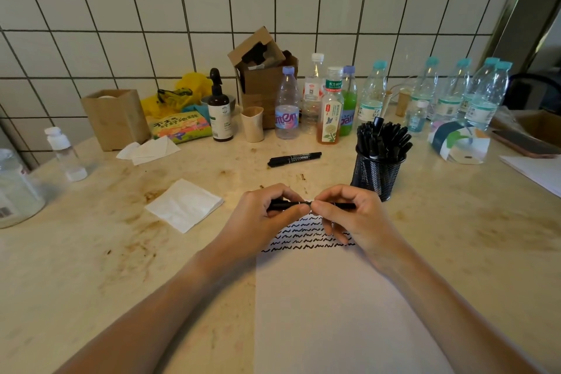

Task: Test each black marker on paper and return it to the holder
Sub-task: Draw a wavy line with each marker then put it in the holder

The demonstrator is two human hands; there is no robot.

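Black and slim, a marker (306, 205) is held level above the far end of a white sheet of paper (334, 313), gripped at both ends. Its left part is pinched by the curled fingers and thumb of the left hand (267, 215), and its right part is pinched in the same way by the right hand (352, 215), the two thumbs almost meeting at the middle of the barrel. Whether the cap is on or off cannot be told. Rows of black squiggles (306, 237) are seen on the paper just under the hands. Just beyond the right hand, a black mesh holder (376, 173) is stood on the stained beige countertop (121, 252), and it is crowded with black markers (382, 136) set upright. Two more markers (294, 158) are laid side by side on the counter, left of the holder and farther back than the hands. A folded white napkin (185, 205) is placed to the left of the left hand. Along the tiled wall (121, 9) a row of plastic bottles (373, 94), a brown pump bottle (220, 112) and an open cardboard box (264, 70) are lined up.
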